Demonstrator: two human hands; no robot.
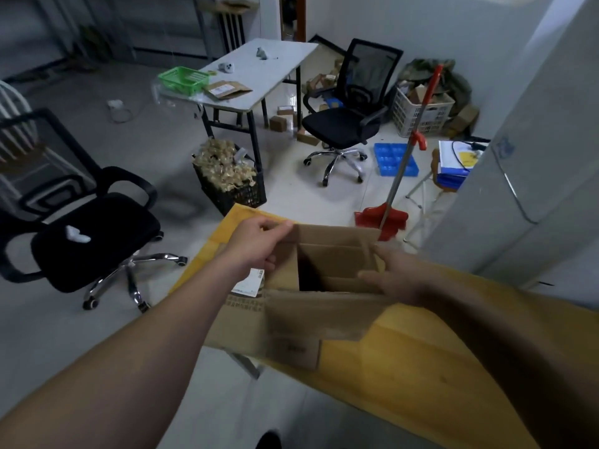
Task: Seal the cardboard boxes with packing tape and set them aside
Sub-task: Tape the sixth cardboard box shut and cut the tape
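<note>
Both hands work on the open box point(311, 277), which sits on the near yellow table point(405, 361). Left hand point(259, 244) pinches the far-left flap; right hand point(395, 277) presses the right flap with blurred fingers, so I cannot tell its grip. Folding is in hand, I judge; next, close the flaps flat. No tape is visible.

yellow table point(405, 367) | open cardboard box point(291, 319) on it

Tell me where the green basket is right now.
In the head view, the green basket sits upper left of centre, on the near-left corner of the white folding table, beside a flattened cardboard piece.
</note>
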